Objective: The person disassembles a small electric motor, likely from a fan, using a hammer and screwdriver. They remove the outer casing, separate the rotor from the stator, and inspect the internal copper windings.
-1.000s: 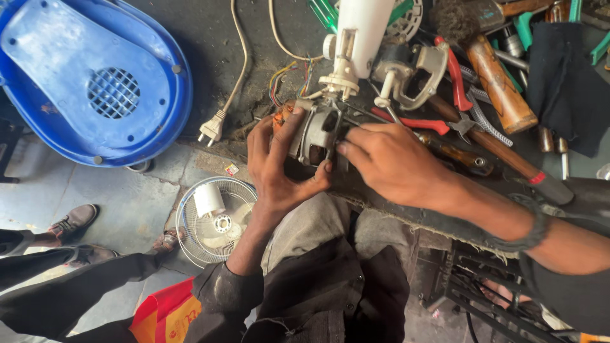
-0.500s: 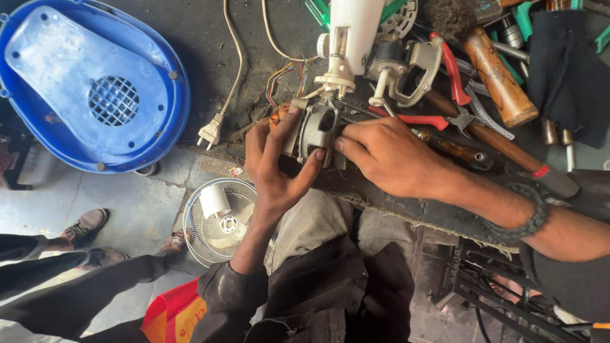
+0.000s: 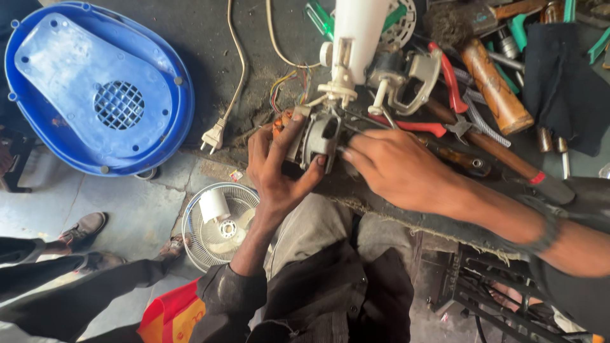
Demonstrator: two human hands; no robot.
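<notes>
Gripping a small grey metal fan motor [image 3: 316,136] at the dark workbench's [image 3: 381,190] edge, the left hand [image 3: 276,168] wrapped it; the right hand's [image 3: 397,168] fingertips pinched its side, beneath a white plastic fan neck [image 3: 352,44].

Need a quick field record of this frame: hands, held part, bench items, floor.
left hand: wrapped around the small fan motor, thumb on its front
right hand: fingertips on the motor's right side
motor: at the bench edge, coloured wires running off it, below a white fan neck
bench: red-handled pliers, wooden handle, white plug on a cord, black cloth
blue fan cover: left, with a round grille in it
floor: white fan guard, another person's shoe
</notes>
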